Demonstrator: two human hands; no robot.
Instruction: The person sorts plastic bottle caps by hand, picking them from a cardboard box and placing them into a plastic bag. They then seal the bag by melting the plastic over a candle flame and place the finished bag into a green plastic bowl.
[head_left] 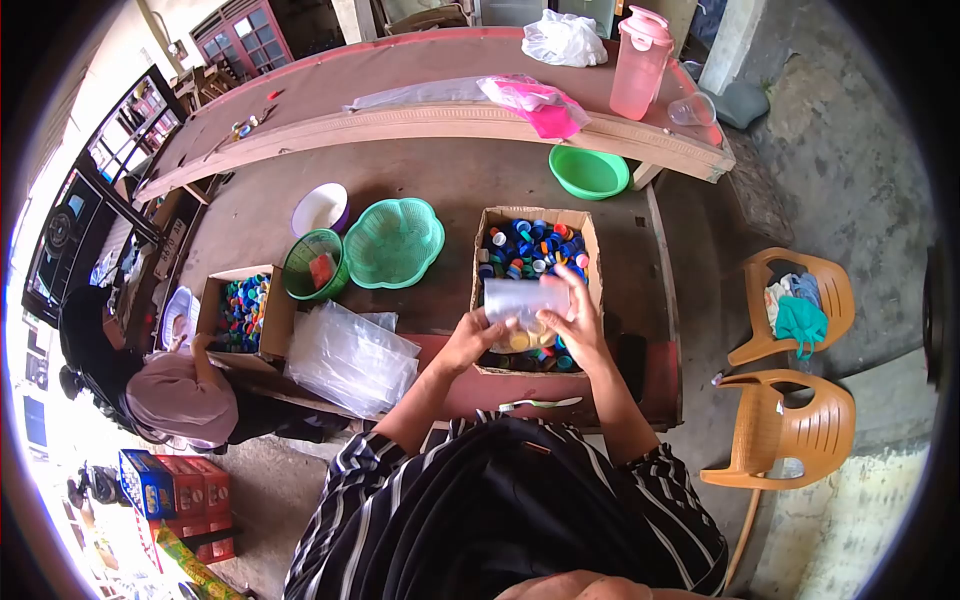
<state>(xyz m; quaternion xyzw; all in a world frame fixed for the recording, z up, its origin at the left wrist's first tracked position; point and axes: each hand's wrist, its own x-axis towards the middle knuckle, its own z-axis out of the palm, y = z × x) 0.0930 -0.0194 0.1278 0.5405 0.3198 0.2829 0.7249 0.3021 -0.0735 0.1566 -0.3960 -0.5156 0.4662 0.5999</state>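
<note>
Head view: left hand (470, 340), right hand (578, 325) pinch clear bag (522, 298); fingers curled.

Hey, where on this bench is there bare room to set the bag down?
Bare bench runs behind the green flower basket, up to the green bowl. A thin strip lies between that basket and the caps box. Left is crowded: plastic bag stack, round basket, second box.

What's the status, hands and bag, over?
Left hand and right hand both grip clear plastic bag. Bag held above box of bottle caps. Nothing in the way.
</note>
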